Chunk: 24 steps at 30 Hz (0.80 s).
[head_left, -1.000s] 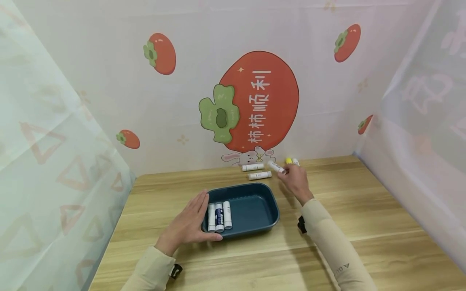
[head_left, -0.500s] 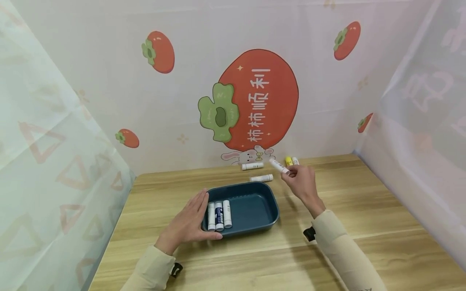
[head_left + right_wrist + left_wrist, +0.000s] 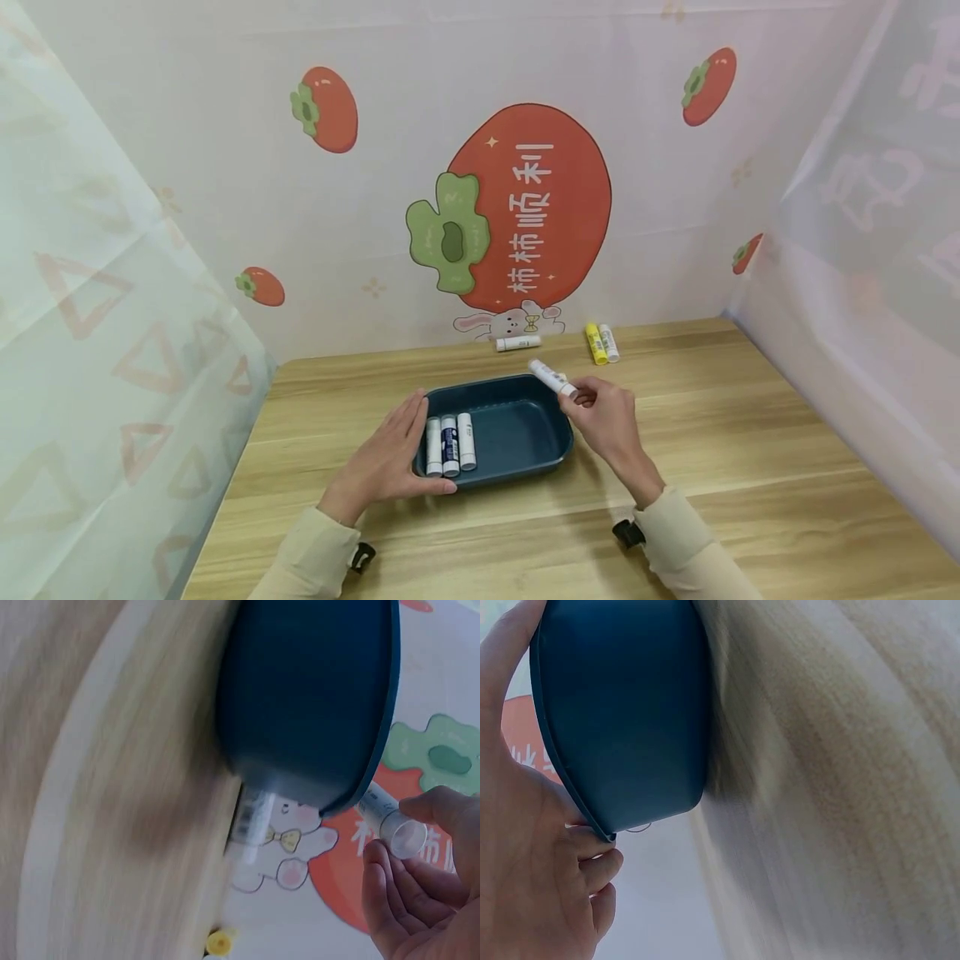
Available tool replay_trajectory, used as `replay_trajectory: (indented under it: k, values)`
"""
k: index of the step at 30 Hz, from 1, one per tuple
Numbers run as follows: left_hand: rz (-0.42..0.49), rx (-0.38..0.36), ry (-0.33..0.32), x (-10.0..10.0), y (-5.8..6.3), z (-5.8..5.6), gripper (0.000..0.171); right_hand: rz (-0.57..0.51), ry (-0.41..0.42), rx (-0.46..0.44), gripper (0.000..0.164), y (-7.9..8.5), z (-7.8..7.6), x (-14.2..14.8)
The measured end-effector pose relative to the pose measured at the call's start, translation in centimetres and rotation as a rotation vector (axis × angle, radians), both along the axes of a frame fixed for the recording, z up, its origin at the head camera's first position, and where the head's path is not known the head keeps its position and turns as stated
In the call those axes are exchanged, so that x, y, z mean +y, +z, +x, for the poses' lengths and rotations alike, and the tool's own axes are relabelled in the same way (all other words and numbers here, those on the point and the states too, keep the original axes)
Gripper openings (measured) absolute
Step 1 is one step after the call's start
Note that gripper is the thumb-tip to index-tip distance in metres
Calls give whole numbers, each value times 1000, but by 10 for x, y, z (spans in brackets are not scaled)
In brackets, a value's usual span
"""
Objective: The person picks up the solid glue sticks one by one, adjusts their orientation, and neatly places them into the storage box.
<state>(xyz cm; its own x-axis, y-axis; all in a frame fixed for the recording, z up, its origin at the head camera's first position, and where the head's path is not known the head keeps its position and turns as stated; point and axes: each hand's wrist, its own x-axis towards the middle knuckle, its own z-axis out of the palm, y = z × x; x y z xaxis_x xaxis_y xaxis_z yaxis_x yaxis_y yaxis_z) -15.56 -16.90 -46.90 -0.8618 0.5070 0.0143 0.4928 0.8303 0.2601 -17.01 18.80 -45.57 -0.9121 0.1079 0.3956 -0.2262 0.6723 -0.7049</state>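
My left hand (image 3: pixel 386 458) lies along the left end of a dark blue tray (image 3: pixel 487 481), fingers straight at the far corner and thumb on the near rim. In the left wrist view, its fingers touch the tray's rim (image 3: pixel 549 742). Three glue sticks stand side by side at the tray's left end: one white (image 3: pixel 434 447), one with a navy label (image 3: pixel 450 446), another white (image 3: pixel 467 442). My right hand (image 3: pixel 611 421) pinches the lower end of a white glue stick (image 3: pixel 550 377), tilted over the tray's back right corner. In the right wrist view its clear cap (image 3: pixel 409 837) faces the camera.
Behind the tray, a white glue stick (image 3: pixel 518 342) lies near the back wall. A yellow glue stick (image 3: pixel 596 343) and a white one (image 3: pixel 609 342) lie together at back right. Patterned sheets wall the wooden table (image 3: pixel 720 450) at the back and sides.
My right hand has carried its glue stick from the back of the table toward me, to the tray's back right corner. My left hand has stayed on the tray.
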Motion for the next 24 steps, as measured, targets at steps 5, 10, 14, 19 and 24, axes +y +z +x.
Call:
replay_trajectory:
  k: [5, 10, 14, 19, 24]
  values:
    - [-9, -5, 0, 0, 0, 0, 137, 28, 26, -5, 21, 4, 13, -15]
    - [-14, -4, -5, 2, 1, -1, 136, 67, 61, -30, 19, 8, 19, -32]
    - [-10, -6, -6, 3, 3, -1, 135, 88, 72, -85, 20, 8, 22, -47]
    - [-11, -1, -6, 3, 4, -1, 135, 113, 87, -143, 17, 3, 23, -66]
    - [-17, -10, 0, 1, 4, 2, 135, 179, 95, -172, 16, -3, 25, -84]
